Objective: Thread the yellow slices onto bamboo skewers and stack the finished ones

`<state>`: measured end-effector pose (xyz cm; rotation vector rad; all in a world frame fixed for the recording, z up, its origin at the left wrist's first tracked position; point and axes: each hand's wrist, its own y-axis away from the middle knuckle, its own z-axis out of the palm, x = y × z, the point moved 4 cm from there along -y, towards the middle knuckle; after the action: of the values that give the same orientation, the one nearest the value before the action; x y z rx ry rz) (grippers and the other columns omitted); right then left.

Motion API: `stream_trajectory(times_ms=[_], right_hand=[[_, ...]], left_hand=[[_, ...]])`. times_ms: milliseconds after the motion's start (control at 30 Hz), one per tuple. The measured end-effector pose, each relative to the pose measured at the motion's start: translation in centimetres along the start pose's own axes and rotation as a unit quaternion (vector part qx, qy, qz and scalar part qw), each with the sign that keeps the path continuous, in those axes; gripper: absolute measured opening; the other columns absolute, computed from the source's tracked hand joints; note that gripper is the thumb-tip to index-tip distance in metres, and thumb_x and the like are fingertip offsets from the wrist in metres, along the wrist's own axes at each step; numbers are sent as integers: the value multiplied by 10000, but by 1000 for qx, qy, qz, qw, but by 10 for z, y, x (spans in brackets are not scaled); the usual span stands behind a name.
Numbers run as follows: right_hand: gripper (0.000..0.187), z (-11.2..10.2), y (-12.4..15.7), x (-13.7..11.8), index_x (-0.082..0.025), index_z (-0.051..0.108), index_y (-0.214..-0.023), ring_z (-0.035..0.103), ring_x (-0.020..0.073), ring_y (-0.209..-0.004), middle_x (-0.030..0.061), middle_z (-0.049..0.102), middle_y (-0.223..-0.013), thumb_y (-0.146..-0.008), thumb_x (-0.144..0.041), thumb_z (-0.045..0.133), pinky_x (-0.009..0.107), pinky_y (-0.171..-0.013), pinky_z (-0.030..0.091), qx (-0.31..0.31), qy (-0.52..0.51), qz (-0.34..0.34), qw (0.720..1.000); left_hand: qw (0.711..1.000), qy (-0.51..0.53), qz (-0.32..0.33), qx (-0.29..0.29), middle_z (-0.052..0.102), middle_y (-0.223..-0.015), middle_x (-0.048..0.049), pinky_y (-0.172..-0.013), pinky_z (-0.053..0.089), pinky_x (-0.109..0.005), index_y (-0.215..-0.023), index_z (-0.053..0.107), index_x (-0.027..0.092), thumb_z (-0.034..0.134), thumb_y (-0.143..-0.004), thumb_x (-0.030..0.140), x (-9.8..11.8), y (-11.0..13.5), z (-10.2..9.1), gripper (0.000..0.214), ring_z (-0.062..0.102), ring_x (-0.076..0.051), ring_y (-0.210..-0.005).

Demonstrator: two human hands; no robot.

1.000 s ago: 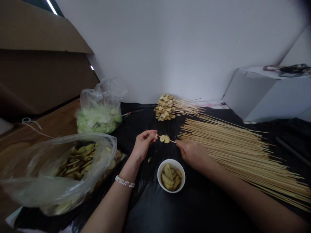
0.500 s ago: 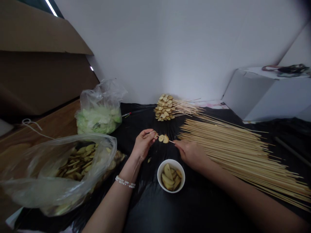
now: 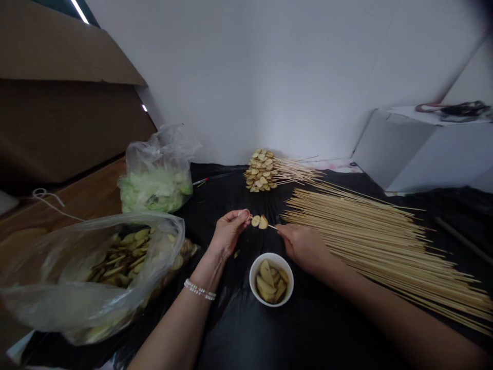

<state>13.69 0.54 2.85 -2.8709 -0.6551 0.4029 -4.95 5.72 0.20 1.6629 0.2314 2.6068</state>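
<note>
My right hand (image 3: 302, 244) is closed on a thin wooden skewer (image 3: 272, 226), gripping it to the right of two threaded potato slices (image 3: 259, 221). Between the thumb and fingers of my left hand (image 3: 231, 228) is another potato slice (image 3: 247, 213), held at the skewer's left end; the tip is hidden there. Below my hands stands a white bowl (image 3: 252, 288) with potato slices in liquid. Behind them lies a stack of filled potato skewers (image 3: 262, 170), their sticks pointing right.
Many bare skewers (image 3: 377, 241) are spread on the black plastic sheet (image 3: 234, 334) at right. On the left are an open clear bag (image 3: 50, 288) of potato slices and a bag of pale green vegetable (image 3: 156, 187). A white box (image 3: 427, 149) stands at the back right.
My left hand has brought its potato slice slightly right, against the skewer's end, and the slice has turned more edge-on. My right hand has stayed nearly still.
</note>
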Motion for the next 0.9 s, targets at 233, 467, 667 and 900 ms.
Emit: stream_trajectory(times_ms=[233,467,667,900], right_hand=[[307,2,0,-1,-206,637,-968,610,144,-801,38,687,-872,-951,-220,331,236,-656,344,-14,-22,10,1000],[308,-1,-2,0,-219,639,-1020,606,142,-787,31,689,-895,-950,-231,340,236,-644,341,7,-27,14,1000],[311,-2,-1,2,-235,639,-1030,606,145,-750,22,693,-885,-954,-243,337,244,-598,317,12,-8,23,1000],[306,-1,-2,3,-229,639,-1038,611,150,-766,30,693,-897,-954,-256,346,246,-608,324,5,-5,22,1000]], left_hand=[[998,-61,21,-4,692,-672,-36,-628,466,-195,-749,711,112,833,-564,276,0,2,1,276,605,-86,-610],[998,-54,36,4,695,-696,-28,-670,457,-220,-734,716,139,806,-599,343,5,4,4,260,613,-106,-659],[998,-55,8,10,717,-771,-45,-686,460,-222,-730,722,156,796,-601,381,3,6,7,269,633,-126,-714],[999,-44,22,18,716,-746,-39,-678,447,-209,-713,725,150,799,-596,366,2,3,6,257,619,-108,-688]])
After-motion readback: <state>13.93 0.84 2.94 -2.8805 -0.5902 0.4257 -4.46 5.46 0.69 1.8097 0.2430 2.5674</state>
